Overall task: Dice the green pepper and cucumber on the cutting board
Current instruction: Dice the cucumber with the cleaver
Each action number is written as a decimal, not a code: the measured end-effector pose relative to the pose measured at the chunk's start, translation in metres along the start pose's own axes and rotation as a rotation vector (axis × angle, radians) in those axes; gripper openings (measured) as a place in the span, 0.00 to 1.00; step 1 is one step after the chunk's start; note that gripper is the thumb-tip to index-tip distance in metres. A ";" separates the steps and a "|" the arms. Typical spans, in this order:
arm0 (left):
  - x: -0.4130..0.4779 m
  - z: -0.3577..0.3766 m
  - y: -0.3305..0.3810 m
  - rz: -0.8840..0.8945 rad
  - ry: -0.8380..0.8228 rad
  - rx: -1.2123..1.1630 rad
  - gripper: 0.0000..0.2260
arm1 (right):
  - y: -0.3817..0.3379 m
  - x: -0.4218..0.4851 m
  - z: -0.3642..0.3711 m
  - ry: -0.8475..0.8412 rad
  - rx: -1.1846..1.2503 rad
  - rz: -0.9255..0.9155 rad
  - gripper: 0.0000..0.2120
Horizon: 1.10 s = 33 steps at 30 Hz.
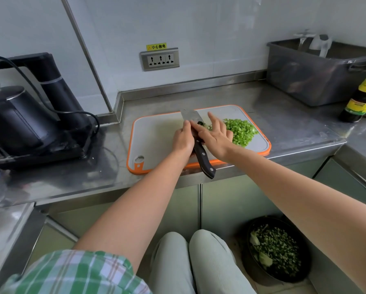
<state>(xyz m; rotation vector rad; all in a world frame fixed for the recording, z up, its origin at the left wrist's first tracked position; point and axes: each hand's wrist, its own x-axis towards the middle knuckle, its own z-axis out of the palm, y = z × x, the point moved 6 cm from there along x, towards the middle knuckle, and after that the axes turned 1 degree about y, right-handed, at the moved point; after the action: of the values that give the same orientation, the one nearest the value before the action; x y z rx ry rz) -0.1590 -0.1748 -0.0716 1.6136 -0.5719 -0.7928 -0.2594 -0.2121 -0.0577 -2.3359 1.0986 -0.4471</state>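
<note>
Grey plastic cutting board with orange rim, lying on the steel desk.

- Black-handled kitchen knife: long axis runs from far-left (blade) to near-right (handle). The handle end overhangs the near edge of the board and nothing grips it. The broad blade shows its flat side just beyond the fingers.
- Left hand: on the left side of the blade, fingers bent down, one fingertip touching the steel. Cannot tell whether it grips the knife or only steadies it.
- Right hand: on the right side, fingers straight and spread, holding nothing. Palm low over the board where blade meets handle, index finger pointing far.
- Dark-skinned, pale-fleshed cucumber bits: a small cluster between the two hands, hard against the blade. Any uncut cucumber is hidden under the hands.
- Heap of bright green diced pepper: right half of the board, just beside the right hand. Judged finished.

Judgement: cucumber work is in hand. The free handle lies between the wrists, nearer the right hand, so a re-grip would mean drawing that hand back toward the near edge. The bare fingers close to the edge are the risk.
</note>
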 end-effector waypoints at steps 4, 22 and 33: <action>-0.002 -0.006 -0.005 0.007 0.027 0.043 0.24 | 0.020 0.007 -0.002 -0.007 -0.044 0.185 0.22; 0.002 -0.028 0.006 0.065 0.122 -0.002 0.17 | -0.005 0.005 -0.021 0.213 -0.063 0.149 0.21; -0.004 -0.032 0.015 0.056 0.062 0.007 0.29 | -0.039 -0.019 -0.012 -0.177 0.281 0.044 0.13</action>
<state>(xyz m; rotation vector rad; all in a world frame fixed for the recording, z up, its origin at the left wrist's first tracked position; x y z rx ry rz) -0.1366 -0.1543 -0.0534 1.6164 -0.5731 -0.6977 -0.2527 -0.1798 -0.0269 -2.0585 0.9361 -0.3457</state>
